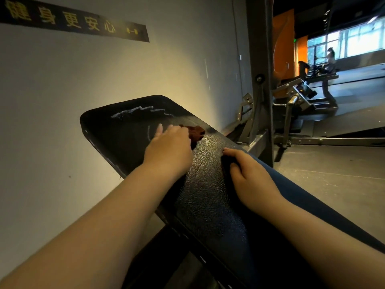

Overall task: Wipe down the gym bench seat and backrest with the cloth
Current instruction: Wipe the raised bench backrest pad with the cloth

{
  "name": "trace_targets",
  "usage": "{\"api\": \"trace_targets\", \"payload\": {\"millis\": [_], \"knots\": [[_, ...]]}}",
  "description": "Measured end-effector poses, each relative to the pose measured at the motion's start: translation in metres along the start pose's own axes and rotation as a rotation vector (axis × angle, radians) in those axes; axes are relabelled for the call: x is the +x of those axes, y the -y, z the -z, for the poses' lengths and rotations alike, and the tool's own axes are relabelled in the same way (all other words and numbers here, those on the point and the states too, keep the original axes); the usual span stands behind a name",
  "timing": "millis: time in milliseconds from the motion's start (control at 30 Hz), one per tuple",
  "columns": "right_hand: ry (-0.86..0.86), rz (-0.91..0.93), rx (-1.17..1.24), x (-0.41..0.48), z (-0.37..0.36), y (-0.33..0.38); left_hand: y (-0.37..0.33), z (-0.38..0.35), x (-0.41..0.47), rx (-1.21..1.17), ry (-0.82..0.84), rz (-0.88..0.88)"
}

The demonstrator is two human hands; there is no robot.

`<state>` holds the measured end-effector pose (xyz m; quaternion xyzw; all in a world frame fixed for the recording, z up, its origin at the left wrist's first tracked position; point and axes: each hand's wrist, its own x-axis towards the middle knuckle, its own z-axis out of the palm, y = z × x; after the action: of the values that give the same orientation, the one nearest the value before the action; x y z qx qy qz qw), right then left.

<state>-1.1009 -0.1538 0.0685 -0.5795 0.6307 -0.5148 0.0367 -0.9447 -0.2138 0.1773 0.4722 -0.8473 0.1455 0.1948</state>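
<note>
**Wiping the upper backrest, cloth under the left hand**

Leaning over a black padded bench (208,184), tilted up toward a grey wall (62,101). Pressing a brown cloth (195,131) onto the pad with the left hand (169,147), fingers stretched out and fairly straight. Forefinger reaching past the cloth onto bare leather, with no curl round the fabric to be seen. Cloth bunched and poking out from the far right side of that hand, in the upper half of the backrest near the pad's right edge.

Gripping the bench's right edge with the right hand (248,170), thumb on top of the grained surface and the other fingers bent down over the side. Clear of the cloth, lower down the pad.

Beyond the left hand, toward the rounded top end, pale damp streaks (141,110) in wavy lines across the leather. Along the right flank of the bench, a dark blue band (302,196); hard to tell whether part of the pad or something beside it.

High on the wall, a black banner (73,19) with yellow characters. To the right of the bench, a dark steel upright (260,59) rising from a grey floor (333,174). Farther off, gym machines (308,90), an orange pillar (283,38) and bright windows (354,38). Also a small figure (330,57), too distant to make out.
</note>
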Motion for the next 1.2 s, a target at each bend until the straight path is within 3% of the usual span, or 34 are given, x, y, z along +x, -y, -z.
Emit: {"api": "trace_targets", "payload": {"millis": [100,300,533,733,967,1200], "knots": [[-0.031,0.001,0.024,-0.002,0.000,0.003,-0.022,-0.017,-0.009,-0.008,-0.022,-0.047],[-0.080,-0.034,0.125,-0.003,0.001,0.005,-0.044,-0.033,-0.049,-0.061,0.007,-0.306],[-0.047,-0.030,0.014,-0.003,0.001,0.002,-0.004,-0.012,-0.019,-0.048,-0.099,-0.058],[-0.061,-0.019,0.046,-0.003,0.000,0.003,-0.028,-0.026,-0.050,0.005,-0.026,-0.370],[-0.037,-0.044,-0.012,-0.005,0.003,0.006,0.020,-0.010,-0.030,-0.031,-0.194,-0.081],[-0.052,-0.065,0.021,-0.008,0.005,0.013,-0.022,-0.025,-0.080,-0.079,-0.049,-0.369]]}}
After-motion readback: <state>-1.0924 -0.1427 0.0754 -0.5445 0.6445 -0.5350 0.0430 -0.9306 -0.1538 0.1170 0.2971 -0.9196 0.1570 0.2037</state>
